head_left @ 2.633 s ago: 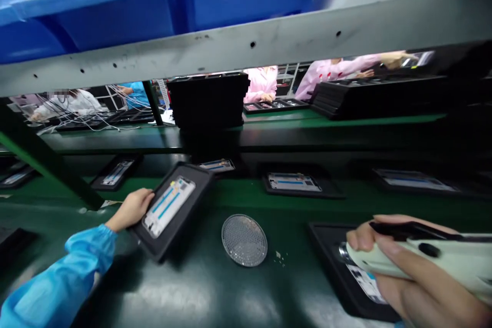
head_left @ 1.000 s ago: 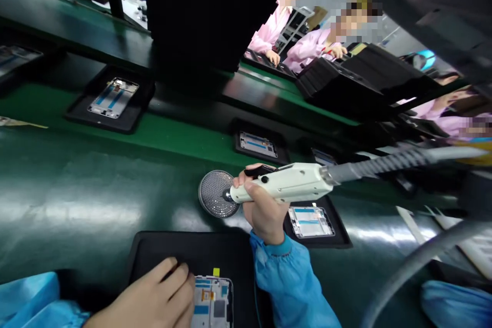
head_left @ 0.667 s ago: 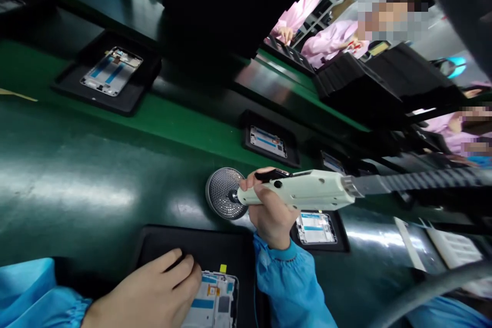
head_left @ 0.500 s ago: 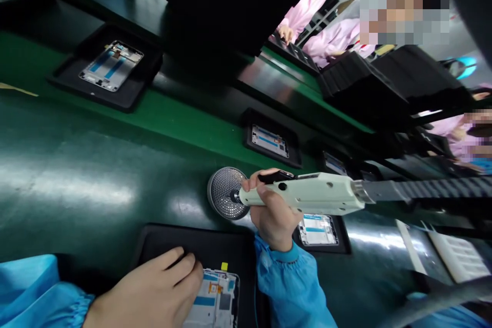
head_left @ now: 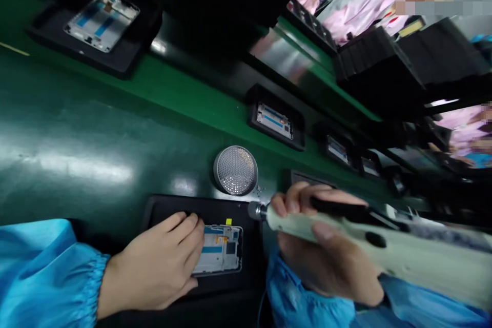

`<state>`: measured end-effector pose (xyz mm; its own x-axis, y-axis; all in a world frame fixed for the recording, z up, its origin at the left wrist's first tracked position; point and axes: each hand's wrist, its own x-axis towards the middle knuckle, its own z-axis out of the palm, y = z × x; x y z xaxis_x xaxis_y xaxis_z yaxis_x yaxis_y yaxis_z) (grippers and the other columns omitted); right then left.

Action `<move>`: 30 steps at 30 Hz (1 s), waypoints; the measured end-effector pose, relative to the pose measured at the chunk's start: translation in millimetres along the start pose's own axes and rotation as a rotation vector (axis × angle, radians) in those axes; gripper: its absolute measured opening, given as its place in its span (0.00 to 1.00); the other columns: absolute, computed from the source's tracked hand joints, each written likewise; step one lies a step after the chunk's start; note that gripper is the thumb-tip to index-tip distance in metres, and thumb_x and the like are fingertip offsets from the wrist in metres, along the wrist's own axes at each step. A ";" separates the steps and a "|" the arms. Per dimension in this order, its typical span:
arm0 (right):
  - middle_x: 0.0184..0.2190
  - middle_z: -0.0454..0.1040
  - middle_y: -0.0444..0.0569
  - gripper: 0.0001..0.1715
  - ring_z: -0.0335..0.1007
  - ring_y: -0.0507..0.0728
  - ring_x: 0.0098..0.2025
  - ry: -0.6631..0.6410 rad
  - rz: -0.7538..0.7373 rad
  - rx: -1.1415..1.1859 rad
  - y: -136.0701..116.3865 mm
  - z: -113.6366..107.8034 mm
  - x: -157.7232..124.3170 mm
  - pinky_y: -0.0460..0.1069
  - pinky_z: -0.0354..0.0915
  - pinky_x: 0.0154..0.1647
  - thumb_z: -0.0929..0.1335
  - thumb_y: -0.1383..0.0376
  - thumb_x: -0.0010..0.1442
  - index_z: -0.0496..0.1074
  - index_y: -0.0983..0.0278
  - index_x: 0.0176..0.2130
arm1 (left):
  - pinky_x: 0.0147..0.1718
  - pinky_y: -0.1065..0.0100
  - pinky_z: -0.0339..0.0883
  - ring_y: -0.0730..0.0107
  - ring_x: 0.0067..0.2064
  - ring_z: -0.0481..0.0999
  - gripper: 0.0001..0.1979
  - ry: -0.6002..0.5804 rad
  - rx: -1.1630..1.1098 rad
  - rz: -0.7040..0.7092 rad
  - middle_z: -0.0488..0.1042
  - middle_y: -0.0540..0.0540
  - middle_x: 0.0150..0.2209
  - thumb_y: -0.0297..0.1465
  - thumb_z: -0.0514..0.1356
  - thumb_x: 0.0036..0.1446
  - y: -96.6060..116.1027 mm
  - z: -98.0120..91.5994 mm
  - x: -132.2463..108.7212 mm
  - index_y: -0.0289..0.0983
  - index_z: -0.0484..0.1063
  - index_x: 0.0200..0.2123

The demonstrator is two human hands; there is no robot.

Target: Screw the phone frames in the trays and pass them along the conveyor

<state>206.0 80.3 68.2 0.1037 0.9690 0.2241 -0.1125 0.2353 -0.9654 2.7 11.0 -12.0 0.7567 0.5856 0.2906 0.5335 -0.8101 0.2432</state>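
Observation:
My right hand [head_left: 330, 246] is wrapped around a pale green electric screwdriver [head_left: 392, 243], smeared by motion. Its metal tip end [head_left: 257, 210] points left, above the right part of a black tray [head_left: 251, 246]. In that tray lies an opened phone frame [head_left: 221, 250] with blue strips, an orange flex cable and a yellow tab [head_left: 229, 221]. My left hand [head_left: 161, 256] covers the frame's left end, fingers over the far edge and thumb by the near edge, holding it. Behind the tray stands a round screw dish [head_left: 236, 170] with a perforated face; tiny screws [head_left: 259, 192] lie beside it.
On the green strip behind are more black trays with phone frames, one at left [head_left: 102, 20] and one at centre [head_left: 274, 120]. Stacked black trays [head_left: 384, 59] stand at upper right, near co-workers in pink sleeves [head_left: 361, 13]. A dark panel [head_left: 219, 5] overhangs the top.
My right hand has drawn the screwdriver from the screw dish towards me and to the right, its tip now over the tray. My left hand stays on the phone frame; the view has shifted.

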 end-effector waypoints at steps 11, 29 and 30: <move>0.27 0.64 0.44 0.12 0.63 0.53 0.31 -0.199 0.166 -0.140 -4.2 16.3 -37.8 0.50 0.65 0.27 0.70 0.68 0.54 0.75 0.59 0.41 | 0.54 0.54 0.58 0.48 0.53 0.70 0.26 -0.017 -0.066 -0.014 0.74 0.32 0.51 0.45 0.57 0.62 1.8 0.3 3.2 0.27 0.74 0.49; 0.23 0.65 0.43 0.15 0.65 0.54 0.30 0.157 -0.066 -0.105 -0.4 -22.0 -13.1 0.54 0.67 0.34 0.74 0.60 0.47 0.75 0.61 0.36 | 0.58 0.53 0.57 0.49 0.54 0.70 0.26 -0.110 -0.075 0.058 0.74 0.34 0.52 0.47 0.56 0.62 -8.6 -15.9 -18.9 0.30 0.74 0.51; 0.23 0.65 0.43 0.16 0.65 0.54 0.30 0.188 -0.073 -0.104 1.4 -25.4 -10.8 0.55 0.67 0.35 0.74 0.60 0.46 0.74 0.61 0.37 | 0.58 0.53 0.57 0.49 0.54 0.70 0.27 -0.127 -0.081 0.064 0.74 0.35 0.52 0.47 0.57 0.62 -8.7 -19.2 -23.9 0.30 0.73 0.52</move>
<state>229.9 68.2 61.0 0.2915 0.9165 0.2742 0.0031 0.2857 -0.9583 -27.3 4.6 -3.3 0.8327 0.5200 0.1903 0.4540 -0.8378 0.3032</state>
